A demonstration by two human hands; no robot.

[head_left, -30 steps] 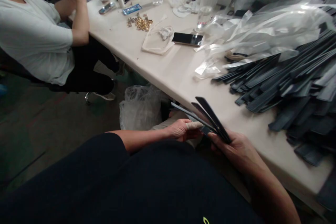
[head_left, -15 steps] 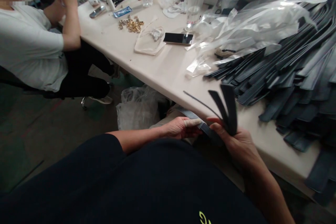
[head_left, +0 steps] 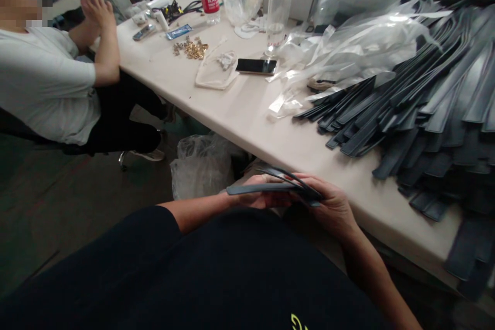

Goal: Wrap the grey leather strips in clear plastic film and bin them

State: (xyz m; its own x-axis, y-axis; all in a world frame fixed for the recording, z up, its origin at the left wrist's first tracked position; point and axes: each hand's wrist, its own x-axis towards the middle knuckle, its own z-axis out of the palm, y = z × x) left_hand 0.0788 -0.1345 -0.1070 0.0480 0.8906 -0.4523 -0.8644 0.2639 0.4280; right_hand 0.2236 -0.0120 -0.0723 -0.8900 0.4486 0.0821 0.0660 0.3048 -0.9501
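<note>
Both the left hand (head_left: 257,193) and right hand (head_left: 328,206) grip dark straps (head_left: 270,189) beside the table (head_left: 247,108).

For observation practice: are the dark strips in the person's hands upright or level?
Level: the dark strips lie nearly horizontal between left hand and right hand.

You have free room over the bare bench (head_left: 247,113) straight ahead of you. On your right, 1 big pile of black strips (head_left: 425,113) blocks the way. Farther back sit clear bags (head_left: 348,46), a phone (head_left: 256,66) and a bottle (head_left: 276,10).
</note>
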